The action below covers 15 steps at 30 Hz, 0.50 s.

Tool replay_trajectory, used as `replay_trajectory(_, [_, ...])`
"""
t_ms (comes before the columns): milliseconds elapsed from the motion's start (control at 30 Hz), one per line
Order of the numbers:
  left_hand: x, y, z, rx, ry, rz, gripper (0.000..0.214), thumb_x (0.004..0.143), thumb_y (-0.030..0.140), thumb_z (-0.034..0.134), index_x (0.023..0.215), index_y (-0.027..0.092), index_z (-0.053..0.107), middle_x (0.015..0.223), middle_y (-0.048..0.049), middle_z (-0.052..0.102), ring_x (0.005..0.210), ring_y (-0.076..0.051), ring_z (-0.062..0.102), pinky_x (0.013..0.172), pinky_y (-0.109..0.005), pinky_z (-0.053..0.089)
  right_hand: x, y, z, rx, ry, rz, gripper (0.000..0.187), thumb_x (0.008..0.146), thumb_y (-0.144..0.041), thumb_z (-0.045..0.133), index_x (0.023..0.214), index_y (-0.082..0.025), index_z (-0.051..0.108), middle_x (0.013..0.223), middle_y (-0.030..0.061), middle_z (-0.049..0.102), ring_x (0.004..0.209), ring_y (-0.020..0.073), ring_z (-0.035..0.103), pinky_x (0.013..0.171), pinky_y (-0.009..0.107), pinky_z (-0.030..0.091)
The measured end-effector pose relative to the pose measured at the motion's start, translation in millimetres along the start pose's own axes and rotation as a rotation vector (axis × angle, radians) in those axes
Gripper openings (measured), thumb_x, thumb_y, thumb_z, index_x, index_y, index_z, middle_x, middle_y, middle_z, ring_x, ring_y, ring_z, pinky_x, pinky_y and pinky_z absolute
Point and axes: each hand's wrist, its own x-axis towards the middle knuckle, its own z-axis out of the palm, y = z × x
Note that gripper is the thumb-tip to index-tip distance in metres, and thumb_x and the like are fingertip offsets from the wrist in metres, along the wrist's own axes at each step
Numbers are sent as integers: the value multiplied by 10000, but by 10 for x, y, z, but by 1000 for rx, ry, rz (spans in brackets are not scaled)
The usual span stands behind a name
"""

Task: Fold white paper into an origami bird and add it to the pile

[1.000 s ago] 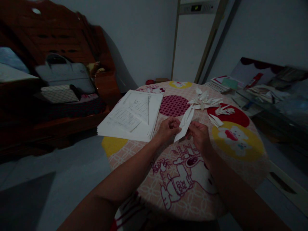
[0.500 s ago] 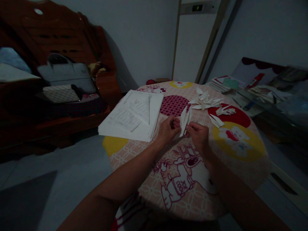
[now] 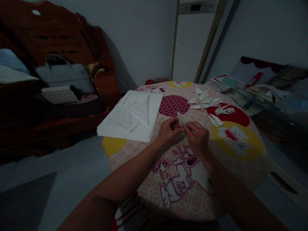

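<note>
Above the middle of the table, my left hand (image 3: 169,130) and my right hand (image 3: 196,133) meet around a small piece of folded white paper (image 3: 181,119). Both hands pinch it between thumb and fingers; its pointed upper end sticks up, while the lower part is hidden by the fingers. Beyond my right hand lies a cluster of pointed folded paper pieces (image 3: 204,99). Nearer to that hand are a single folded strip (image 3: 216,120) and a small crumpled paper bundle (image 3: 225,110). To the left rests a thick stack of white paper (image 3: 141,134) with handwritten sheets (image 3: 138,110) on top.
A patterned cloth covers the round table (image 3: 144,192). On the left, a wooden bench (image 3: 103,80) holds a grey bag (image 3: 67,75) and a quilted pouch (image 3: 60,94). At right, a glass-topped stand (image 3: 262,109) carries papers. A tall white appliance (image 3: 190,45) stands behind.
The paper between my hands has gone from spread, longer flaps to a smaller, more closed shape. My fingers have drawn closer together around it.
</note>
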Motion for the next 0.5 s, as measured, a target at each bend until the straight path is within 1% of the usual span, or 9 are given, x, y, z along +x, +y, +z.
replay_trajectory(100, [10,-33,-25,38,23,42,363,636,297,839,908,131,665,861,-33,694,784,-155,642,742,-252,499,-4,-11,10,-20,2,-35,169,897,-165,551,868,-180,717,841,91,702,792,199,666,732,324,527])
replay_trajectory(233, [20,-62,-56,108,97,51,301,638,311,826,826,134,672,789,-24,687,709,-147,612,677,-244,473,-8,-24,32,-5,8,-48,190,889,-165,560,946,-179,741,923,113,712,874,223,680,790,364,552])
replay_trajectory(333, [22,-68,-61,129,138,47,268,628,291,823,781,132,671,742,-17,672,670,-138,585,661,-246,456,-4,-30,34,22,7,-29,193,881,-165,569,941,-184,752,950,114,714,896,228,682,807,385,563])
replay_trajectory(433, [21,-62,-56,80,135,34,260,612,276,826,744,137,650,676,12,628,623,-119,546,640,-241,440,1,-23,24,65,2,-3,210,866,-137,562,925,-188,757,961,108,717,904,224,684,815,389,566])
replay_trajectory(500, [20,-49,-51,40,133,23,273,598,275,831,749,140,648,686,15,630,634,-120,550,645,-241,443,3,-16,17,93,-1,17,213,851,-125,568,915,-195,758,961,99,720,899,218,686,813,384,566])
